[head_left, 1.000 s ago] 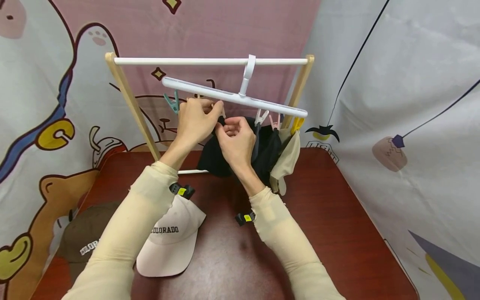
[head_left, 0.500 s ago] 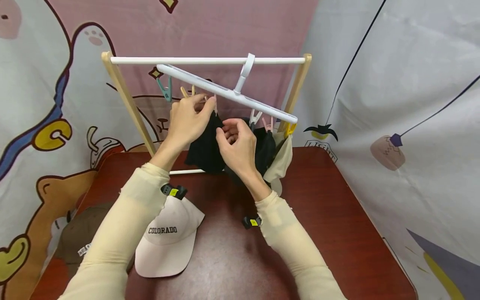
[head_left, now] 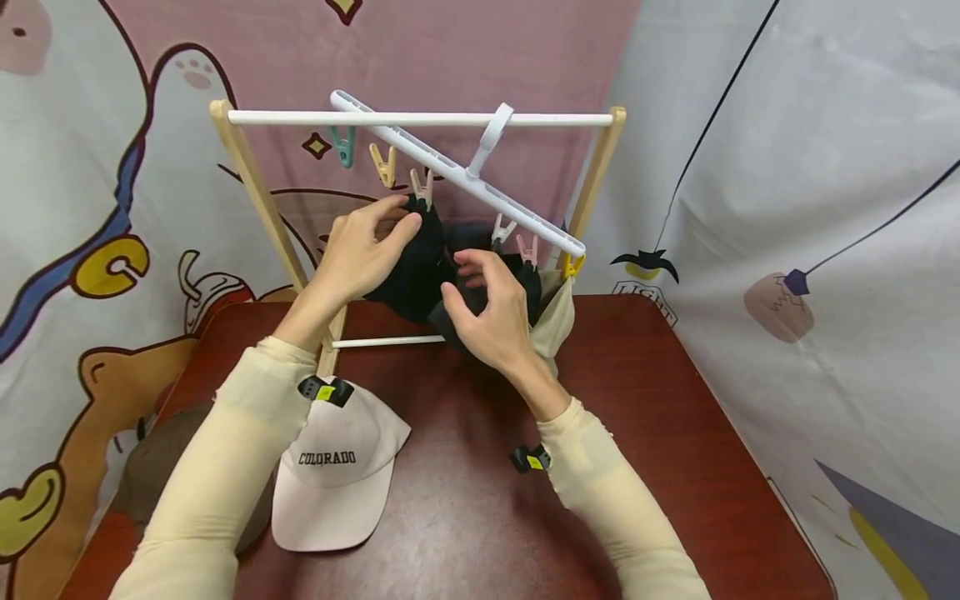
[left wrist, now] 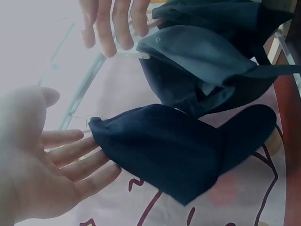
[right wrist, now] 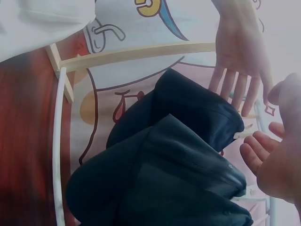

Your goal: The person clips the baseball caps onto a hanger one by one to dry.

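A dark cap [head_left: 408, 279] hangs from a pale pink clothespin [head_left: 422, 190] on the white hanger [head_left: 457, 173]. My left hand [head_left: 367, 250] is beside this cap's top edge, fingers extended and holding nothing; whether they touch the cloth I cannot tell. My right hand [head_left: 491, 312] is apart to the right, fingers loosely bent with nothing between them, in front of other dark caps. Those hang from a white clothespin [head_left: 502, 232] and a pink clothespin [head_left: 528, 250]. A beige cap [head_left: 555, 321] hangs from the yellow clothespin [head_left: 573, 265] at the hanger's low right end.
The hanger hooks over the white bar [head_left: 300, 118] of a wooden rack. A teal clothespin [head_left: 343, 147] and a pale yellow clothespin [head_left: 383, 165] hang at its high left end. A light COLORADO cap [head_left: 337, 475] and a brown cap [head_left: 161, 462] lie on the table [head_left: 450, 517].
Both hands have come away from the pale pink clothespin and moved apart. The hanger's left end has swung up and its right end down, lifting the clipped dark cap.
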`<state>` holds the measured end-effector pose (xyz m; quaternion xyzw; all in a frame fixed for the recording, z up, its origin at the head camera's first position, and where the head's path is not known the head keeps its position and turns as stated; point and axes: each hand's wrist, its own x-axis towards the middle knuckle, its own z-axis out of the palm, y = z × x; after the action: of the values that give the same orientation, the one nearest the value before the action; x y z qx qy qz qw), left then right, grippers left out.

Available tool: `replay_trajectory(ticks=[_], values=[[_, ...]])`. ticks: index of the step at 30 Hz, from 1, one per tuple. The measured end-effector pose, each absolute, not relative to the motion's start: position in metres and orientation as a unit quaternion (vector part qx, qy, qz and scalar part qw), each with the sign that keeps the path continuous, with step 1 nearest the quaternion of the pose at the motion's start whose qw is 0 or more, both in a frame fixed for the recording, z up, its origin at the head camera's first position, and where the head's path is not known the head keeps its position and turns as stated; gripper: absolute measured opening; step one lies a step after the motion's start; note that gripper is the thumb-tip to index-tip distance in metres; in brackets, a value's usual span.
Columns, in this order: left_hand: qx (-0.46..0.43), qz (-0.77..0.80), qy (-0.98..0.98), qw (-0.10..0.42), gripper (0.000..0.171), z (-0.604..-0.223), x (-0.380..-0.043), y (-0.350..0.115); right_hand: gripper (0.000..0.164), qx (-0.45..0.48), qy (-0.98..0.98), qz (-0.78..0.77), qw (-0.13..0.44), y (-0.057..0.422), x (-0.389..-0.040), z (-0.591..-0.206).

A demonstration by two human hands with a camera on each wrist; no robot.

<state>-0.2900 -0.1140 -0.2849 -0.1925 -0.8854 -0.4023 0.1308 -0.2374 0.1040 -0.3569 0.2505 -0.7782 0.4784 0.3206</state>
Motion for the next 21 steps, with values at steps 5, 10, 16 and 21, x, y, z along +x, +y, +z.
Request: replay_trajectory(ticks=[5, 10, 16, 21], values=[[-0.215, -0.393, -0.888, 0.107, 0.061, -0.292, -0.286, -0.125, 0.042, 0.252, -0.784, 0.47, 0.316, 0.11, -0.233, -0.362], [-0.236, -0.371, -0.892, 0.104, 0.064, -0.303, -0.277, -0.138, 0.045, 0.255, -0.789, 0.463, 0.315, 0.116, -0.228, -0.368], [-0.241, -0.352, -0.9, 0.094, 0.067, -0.32, -0.261, -0.156, 0.049, 0.266, -0.794, 0.454, 0.305, 0.122, -0.22, -0.377], [-0.234, -0.342, -0.907, 0.075, 0.069, -0.335, -0.245, -0.175, 0.053, 0.285, -0.8, 0.44, 0.293, 0.124, -0.212, -0.386]])
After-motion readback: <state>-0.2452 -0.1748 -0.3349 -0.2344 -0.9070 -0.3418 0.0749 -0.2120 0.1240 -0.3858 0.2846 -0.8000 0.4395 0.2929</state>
